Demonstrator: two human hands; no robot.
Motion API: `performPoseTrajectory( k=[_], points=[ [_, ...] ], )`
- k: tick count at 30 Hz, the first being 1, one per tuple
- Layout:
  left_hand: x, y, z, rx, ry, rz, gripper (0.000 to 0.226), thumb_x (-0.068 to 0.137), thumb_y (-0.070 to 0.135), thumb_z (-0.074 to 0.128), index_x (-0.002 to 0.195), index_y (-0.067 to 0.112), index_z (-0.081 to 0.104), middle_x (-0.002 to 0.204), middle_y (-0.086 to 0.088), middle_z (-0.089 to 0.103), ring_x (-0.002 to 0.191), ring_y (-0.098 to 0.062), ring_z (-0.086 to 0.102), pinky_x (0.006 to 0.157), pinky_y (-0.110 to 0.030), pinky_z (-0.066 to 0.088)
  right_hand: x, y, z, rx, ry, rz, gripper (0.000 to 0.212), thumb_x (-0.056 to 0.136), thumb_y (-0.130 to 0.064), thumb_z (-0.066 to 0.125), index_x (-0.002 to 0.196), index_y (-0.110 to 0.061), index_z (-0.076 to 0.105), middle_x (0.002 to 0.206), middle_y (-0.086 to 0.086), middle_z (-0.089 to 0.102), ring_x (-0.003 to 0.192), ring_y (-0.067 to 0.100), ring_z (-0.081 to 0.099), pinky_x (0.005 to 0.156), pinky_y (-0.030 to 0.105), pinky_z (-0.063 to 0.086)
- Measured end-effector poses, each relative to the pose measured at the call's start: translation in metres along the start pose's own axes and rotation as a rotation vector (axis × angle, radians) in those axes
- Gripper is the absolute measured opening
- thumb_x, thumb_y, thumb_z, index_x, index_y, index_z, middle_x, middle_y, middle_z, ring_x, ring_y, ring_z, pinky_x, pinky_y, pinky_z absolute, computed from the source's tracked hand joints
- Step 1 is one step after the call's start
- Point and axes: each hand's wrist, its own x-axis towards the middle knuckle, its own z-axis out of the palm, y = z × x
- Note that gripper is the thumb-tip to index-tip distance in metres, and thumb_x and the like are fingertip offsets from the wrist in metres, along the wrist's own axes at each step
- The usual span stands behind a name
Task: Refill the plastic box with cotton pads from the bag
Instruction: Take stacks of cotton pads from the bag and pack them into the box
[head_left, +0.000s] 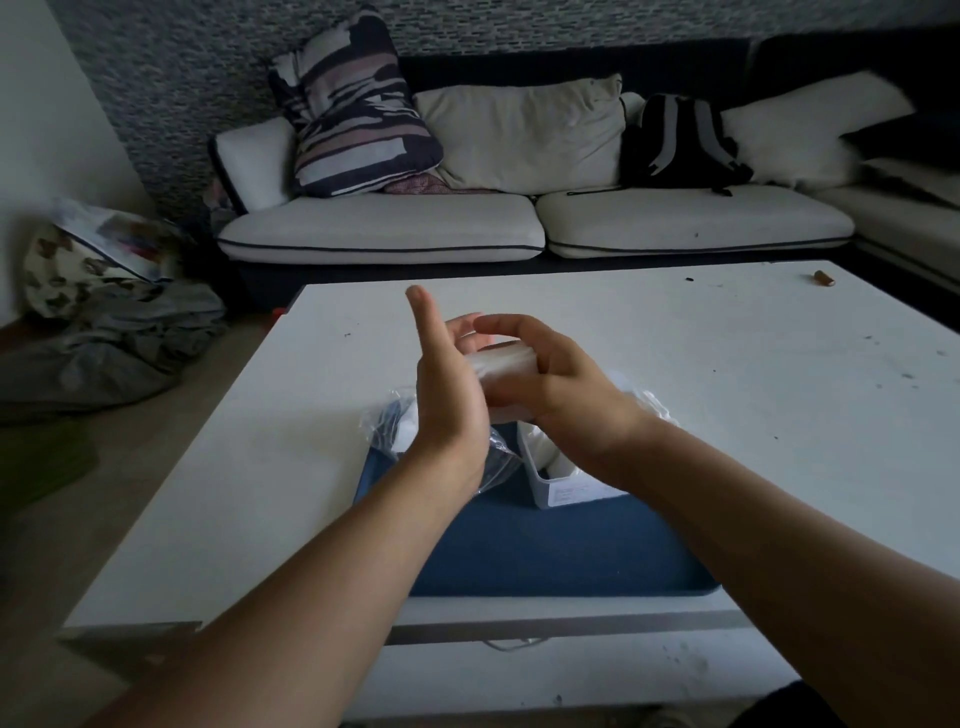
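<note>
Forearms: both bare forearms reach in from the near edge, over the white rectangular table (675, 332), meeting above its middle.
Table: it carries a dark blue mat (545, 545) at the near side, on which the task's things sit.
Bag: the crinkled clear plastic bag (384, 421) lies on the mat's far edge, under and behind the hands, white contents showing through.
Box: the small white plastic box (540, 483) stands open on the mat just right of the bag, directly below the right wrist; how full it is cannot be told.
Left hand (447, 395): open, palm flat against the left end of the stack, fingers straight up, holding nothing by itself.
Right hand (550, 384): fingers curled over the top of the stack, gripping it.
Stack: the white column of round cotton pads (501, 364) is held sideways in the air between the hands, above bag and box.
Handling: likely very light, soft and loose; pads can slide apart or fan out, so pressing both ends while cupping the side seems the safest hold for lowering it into the box.
</note>
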Motion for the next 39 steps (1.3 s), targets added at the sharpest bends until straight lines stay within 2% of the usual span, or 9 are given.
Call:
performPoseTrajectory(
  k=[5, 7, 11, 14, 18, 21, 27, 33, 39],
  points=[
    [-0.002, -0.002, 0.001, 0.031, -0.036, 0.035, 0.077, 0.098, 0.07, 0.018, 0.116, 0.014, 0.067, 0.112, -0.009, 0.072, 0.098, -0.02, 0.07, 0.084, -0.034, 0.056, -0.003, -0.007, -0.001, 0.086, -0.023, 0.098, 0.059, 0.079, -0.002, 0.069, 0.135, -0.014, 0.053, 0.116, 0.018, 0.068, 0.099, 0.03, 0.07, 0.087, 0.037, 0.057],
    [-0.001, -0.002, 0.0, 0.054, -0.051, 0.033, 0.077, 0.098, 0.069, 0.017, 0.12, 0.015, 0.067, 0.113, -0.007, 0.071, 0.097, -0.016, 0.069, 0.079, -0.029, 0.053, -0.005, -0.009, -0.003, 0.081, -0.057, 0.135, 0.061, 0.076, -0.01, 0.071, 0.134, -0.016, 0.054, 0.112, 0.014, 0.068, 0.093, 0.024, 0.069, 0.089, 0.04, 0.056],
    [0.003, -0.001, -0.003, 0.094, -0.051, -0.031, 0.081, 0.095, 0.074, 0.014, 0.118, 0.019, 0.069, 0.116, -0.009, 0.071, 0.106, -0.023, 0.067, 0.096, -0.047, 0.052, -0.003, -0.008, -0.003, 0.019, -0.078, 0.18, 0.038, 0.093, -0.012, 0.067, 0.13, -0.01, 0.057, 0.121, 0.019, 0.065, 0.097, 0.027, 0.072, 0.087, 0.046, 0.06],
    [0.009, -0.009, -0.003, 0.195, -0.065, -0.042, 0.08, 0.096, 0.074, 0.013, 0.116, 0.019, 0.068, 0.11, -0.004, 0.071, 0.106, -0.021, 0.066, 0.094, -0.042, 0.053, 0.003, -0.001, -0.008, -0.042, 0.01, 0.211, 0.027, 0.095, -0.018, 0.066, 0.116, -0.001, 0.067, 0.109, 0.025, 0.069, 0.092, 0.031, 0.073, 0.076, 0.047, 0.063],
    [0.022, -0.022, -0.013, 0.626, -0.027, 0.42, 0.052, 0.101, 0.061, 0.035, 0.102, 0.018, 0.064, 0.097, 0.008, 0.068, 0.091, -0.007, 0.063, 0.08, -0.026, 0.05, 0.01, -0.008, -0.034, -0.144, 0.231, 0.282, 0.036, 0.086, -0.026, 0.077, 0.106, 0.003, 0.068, 0.097, 0.016, 0.07, 0.075, 0.02, 0.074, 0.059, 0.033, 0.061],
    [0.03, -0.027, -0.025, 1.028, -0.26, 0.735, 0.036, 0.095, 0.05, 0.052, 0.092, 0.019, 0.069, 0.085, 0.007, 0.071, 0.077, -0.012, 0.067, 0.072, -0.035, 0.057, 0.01, -0.006, -0.053, -0.38, 0.342, 0.402, 0.043, 0.077, -0.024, 0.085, 0.101, 0.004, 0.064, 0.095, 0.018, 0.068, 0.073, 0.025, 0.073, 0.055, 0.033, 0.062],
    [0.025, -0.033, -0.029, 1.41, -0.529, 0.544, 0.032, 0.087, 0.053, 0.062, 0.082, 0.024, 0.072, 0.082, 0.004, 0.072, 0.076, -0.02, 0.067, 0.072, -0.04, 0.057, 0.017, 0.013, -0.055, -0.421, 0.24, 0.596, 0.031, 0.081, -0.009, 0.08, 0.103, 0.006, 0.064, 0.093, 0.023, 0.072, 0.069, 0.029, 0.076, 0.071, 0.037, 0.064],
    [0.022, -0.036, -0.029, 1.583, -0.635, 0.466, 0.032, 0.088, 0.057, 0.063, 0.085, 0.027, 0.074, 0.08, 0.008, 0.07, 0.076, -0.013, 0.065, 0.072, -0.033, 0.055, 0.027, 0.03, -0.037, -0.874, 0.138, 0.675, 0.008, 0.081, -0.012, 0.064, 0.079, -0.004, 0.064, 0.059, 0.012, 0.066, 0.026, 0.013, 0.049, 0.034, 0.011, 0.034],
    [0.027, -0.053, -0.029, 1.525, -0.827, 0.36, 0.025, 0.09, 0.048, 0.065, 0.105, 0.03, 0.074, 0.093, 0.01, 0.071, 0.084, -0.013, 0.065, 0.082, -0.038, 0.056, 0.033, 0.038, -0.029, -1.385, -0.082, 0.672, 0.04, 0.081, -0.024, 0.064, 0.047, -0.017, 0.044, 0.028, -0.007, 0.039, 0.041, 0.011, 0.042, 0.046, 0.02, 0.035]
  ],
)
